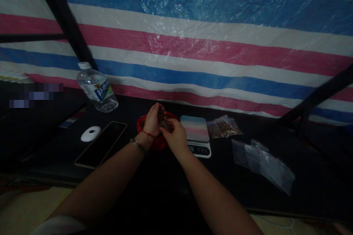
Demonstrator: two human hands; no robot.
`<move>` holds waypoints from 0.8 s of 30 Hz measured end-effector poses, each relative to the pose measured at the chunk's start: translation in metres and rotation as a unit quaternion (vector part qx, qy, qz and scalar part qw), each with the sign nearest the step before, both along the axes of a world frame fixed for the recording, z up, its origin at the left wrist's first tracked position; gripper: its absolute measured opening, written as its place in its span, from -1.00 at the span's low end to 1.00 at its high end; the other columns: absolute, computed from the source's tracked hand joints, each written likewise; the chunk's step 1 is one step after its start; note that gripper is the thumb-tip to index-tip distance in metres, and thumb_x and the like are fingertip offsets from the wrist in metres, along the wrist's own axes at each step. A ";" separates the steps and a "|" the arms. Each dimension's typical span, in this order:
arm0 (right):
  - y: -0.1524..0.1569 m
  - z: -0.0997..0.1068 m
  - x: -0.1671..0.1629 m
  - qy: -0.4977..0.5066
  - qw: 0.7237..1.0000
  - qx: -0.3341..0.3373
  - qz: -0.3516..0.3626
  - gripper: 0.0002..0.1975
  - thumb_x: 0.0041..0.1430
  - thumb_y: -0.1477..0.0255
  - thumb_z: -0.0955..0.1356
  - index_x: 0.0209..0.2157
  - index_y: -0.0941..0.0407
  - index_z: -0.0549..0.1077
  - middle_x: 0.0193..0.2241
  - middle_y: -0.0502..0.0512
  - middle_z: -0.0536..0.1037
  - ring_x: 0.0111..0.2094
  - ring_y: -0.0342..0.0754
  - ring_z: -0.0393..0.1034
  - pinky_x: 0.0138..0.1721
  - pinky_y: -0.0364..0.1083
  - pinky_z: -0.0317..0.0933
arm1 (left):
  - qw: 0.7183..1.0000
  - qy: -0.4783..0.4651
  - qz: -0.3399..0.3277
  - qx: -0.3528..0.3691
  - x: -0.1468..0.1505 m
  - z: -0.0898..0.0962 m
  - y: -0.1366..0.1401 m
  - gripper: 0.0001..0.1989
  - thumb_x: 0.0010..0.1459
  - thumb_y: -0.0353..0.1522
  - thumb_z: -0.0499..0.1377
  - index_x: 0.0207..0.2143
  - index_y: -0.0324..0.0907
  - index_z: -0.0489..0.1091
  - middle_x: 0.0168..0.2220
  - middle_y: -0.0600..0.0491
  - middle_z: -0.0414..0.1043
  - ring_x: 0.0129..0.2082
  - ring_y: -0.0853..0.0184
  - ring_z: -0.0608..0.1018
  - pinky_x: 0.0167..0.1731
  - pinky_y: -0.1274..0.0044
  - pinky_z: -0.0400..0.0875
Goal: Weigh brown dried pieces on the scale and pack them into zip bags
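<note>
My left hand is cupped with its palm turned inward, closed around some brown dried bits. Whether a clear bag encloses these bits, I cannot tell in the dim light. From the right, my right hand reaches in, its thumb and fingers pinched together at the lower edge of the bits. Both hands are above a red bowl, which they largely cover. Just right of my right hand stands a small white digital scale, its display partly hidden by my wrist.
A filled zip bag of brown bits lies beyond the scale, with several flat clear zip bags nearer me. To the left are a phone, a white oval case and a clear plastic bottle. Striped sheeting hangs behind.
</note>
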State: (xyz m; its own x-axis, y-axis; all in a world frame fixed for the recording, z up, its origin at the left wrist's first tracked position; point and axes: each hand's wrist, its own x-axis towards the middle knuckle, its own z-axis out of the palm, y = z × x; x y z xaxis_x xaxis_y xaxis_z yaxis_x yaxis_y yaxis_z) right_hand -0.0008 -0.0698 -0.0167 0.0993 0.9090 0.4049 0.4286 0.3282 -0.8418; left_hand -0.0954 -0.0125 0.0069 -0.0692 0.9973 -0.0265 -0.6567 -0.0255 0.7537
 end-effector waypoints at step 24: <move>0.000 0.000 0.001 -0.042 0.999 0.012 -0.022 -0.71 -0.03 0.44 0.42 -0.19 0.10 0.49 -0.26 0.15 0.57 -0.23 0.06 0.46 -0.15 0.06 0.37 | 0.993 0.108 0.047 0.033 0.002 0.004 -0.002 -0.63 -0.16 -0.20 0.36 -0.38 -0.18 0.31 -0.52 0.16 0.35 -0.58 0.48 0.41 -0.57 0.62 0.33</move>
State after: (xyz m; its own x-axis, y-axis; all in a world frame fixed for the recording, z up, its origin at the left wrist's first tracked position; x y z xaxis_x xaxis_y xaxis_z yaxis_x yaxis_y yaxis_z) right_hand 0.0000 -0.0699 -0.0162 0.1032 0.8948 0.4343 0.5125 0.3264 -0.7942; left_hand -0.0936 -0.0146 0.0107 -0.1581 0.9853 0.0644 -0.4732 -0.1329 0.8709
